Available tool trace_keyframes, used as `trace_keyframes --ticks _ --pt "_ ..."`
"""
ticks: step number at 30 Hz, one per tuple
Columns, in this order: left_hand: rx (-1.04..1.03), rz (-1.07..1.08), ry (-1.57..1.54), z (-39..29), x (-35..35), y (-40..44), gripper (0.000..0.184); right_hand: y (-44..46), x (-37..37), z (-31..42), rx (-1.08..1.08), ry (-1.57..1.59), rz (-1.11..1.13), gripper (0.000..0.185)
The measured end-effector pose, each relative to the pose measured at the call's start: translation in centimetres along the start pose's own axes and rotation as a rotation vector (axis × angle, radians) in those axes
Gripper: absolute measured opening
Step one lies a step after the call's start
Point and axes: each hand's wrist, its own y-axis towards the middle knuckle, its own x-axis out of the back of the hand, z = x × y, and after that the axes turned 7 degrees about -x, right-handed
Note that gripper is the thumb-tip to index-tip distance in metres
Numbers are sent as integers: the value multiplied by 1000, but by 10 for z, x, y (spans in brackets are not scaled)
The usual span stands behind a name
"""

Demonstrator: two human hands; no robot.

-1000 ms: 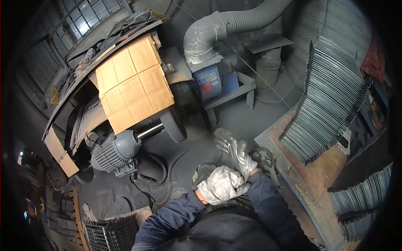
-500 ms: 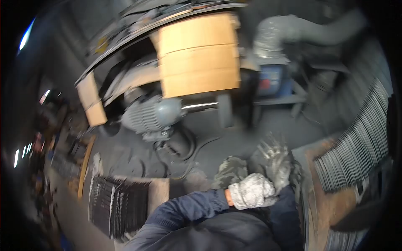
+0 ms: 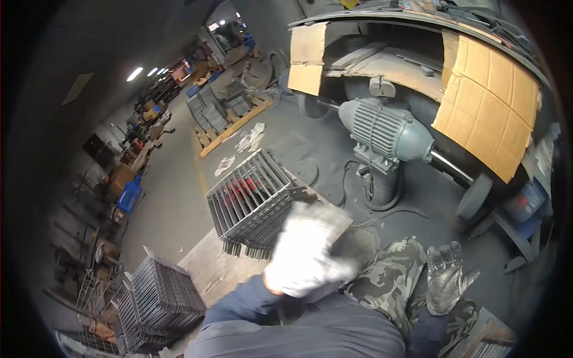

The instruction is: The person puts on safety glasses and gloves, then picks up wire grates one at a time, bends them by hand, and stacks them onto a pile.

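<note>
My left hand point(image 3: 310, 250), in a white glove, is raised in front of my body beside a stack of dark metal grates point(image 3: 250, 200). Motion blur and glare smear its fingers, so their pose cannot be made out. My right hand point(image 3: 446, 280) wears a glove with a grey, worn palm. It lies palm up by my camouflage trousers point(image 3: 388, 271), fingers spread and nothing in it. The stack rests on a board point(image 3: 206, 262), its bars running lengthwise, with some red showing between them.
Ahead stands a grey motor point(image 3: 388, 128) with a shaft and wheel point(image 3: 474, 197), below cardboard sheets point(image 3: 489, 101). More grates point(image 3: 161, 295) are piled at lower left. A pallet point(image 3: 236, 128) holding metal parts lies farther off, near white rags point(image 3: 250, 138) on the floor.
My view has swung left, bringing the grate stack nearer the middle. My hands, together before at my right glove, are now apart; the left has moved toward the grates.
</note>
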Motion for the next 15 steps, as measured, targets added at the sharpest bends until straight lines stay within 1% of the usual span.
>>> trace_keyframes --ticks 1,2,3,4,6,8,10,11,12,14,15 --pt "189 59 97 7 30 0 85 1 4 1 8 -3 7 93" --pt "217 3 361 29 36 -20 89 2 7 2 17 -6 12 93" --pt "352 20 554 44 48 -30 98 2 7 0 28 -4 -13 92" --pt "428 84 624 58 67 -35 106 2 6 -1 41 -5 -36 90" --pt "557 184 535 89 102 -37 112 5 2 -3 50 -4 -47 89" --pt "548 187 263 139 125 -50 113 9 -4 -10 31 6 -27 89" --pt "629 395 468 164 129 -51 111 10 8 -13 17 10 -48 90" --pt "643 442 477 185 126 -59 109 9 12 -14 13 12 -61 90" --pt "659 396 261 222 122 -72 108 13 9 -17 -4 21 -55 90" --pt "715 225 275 242 116 -78 88 21 -3 -24 -25 35 -47 91" --pt "774 221 228 253 116 -77 77 21 -3 -26 -37 55 -67 91"
